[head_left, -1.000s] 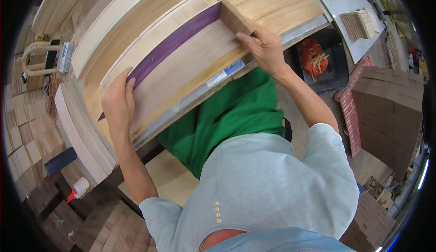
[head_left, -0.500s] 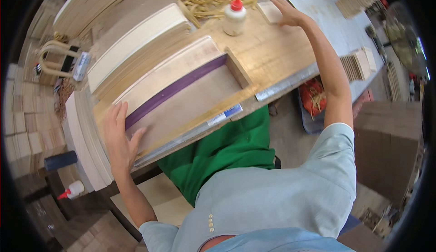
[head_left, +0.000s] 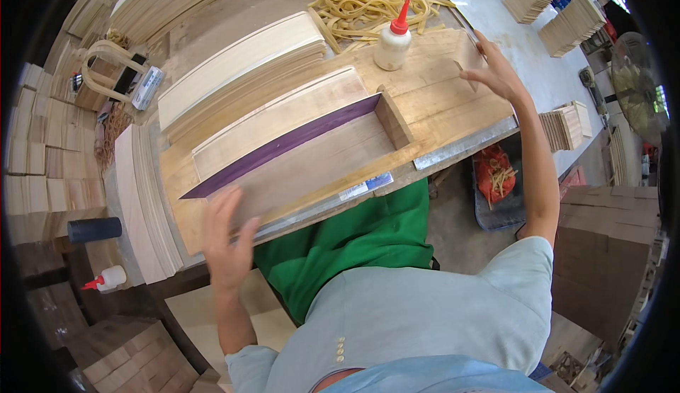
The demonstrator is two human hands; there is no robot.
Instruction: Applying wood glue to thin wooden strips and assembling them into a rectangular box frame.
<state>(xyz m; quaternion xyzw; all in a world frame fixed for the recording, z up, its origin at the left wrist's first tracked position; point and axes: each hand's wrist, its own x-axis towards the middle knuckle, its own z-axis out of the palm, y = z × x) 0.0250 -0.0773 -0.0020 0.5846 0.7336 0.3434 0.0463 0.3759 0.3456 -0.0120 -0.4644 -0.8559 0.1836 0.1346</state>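
Note:
My right hand grips a small, flat wooden piece between thumb and fingers, tilted up at the far right of the wooden work board. Hovering at the near left edge of that board, my left hand is slightly blurred, its fingers apart and nothing in them. Between the hands lies a long purple strip on edge, with a short wooden block at its right end. A curved-edged thin wooden panel rests just behind the strip. A white bottle with a red nozzle stands near the block.
Behind lie a stack of curved panels and a pile of yellowish strips. Another panel stack sits at the left, near a dark cylinder and a second bottle. Small slat stacks are at right, before a fan.
My right hand has picked the small wooden piece up from the board and tilted it. My left hand has drawn back from the purple strip's left end, toward me and to the right.

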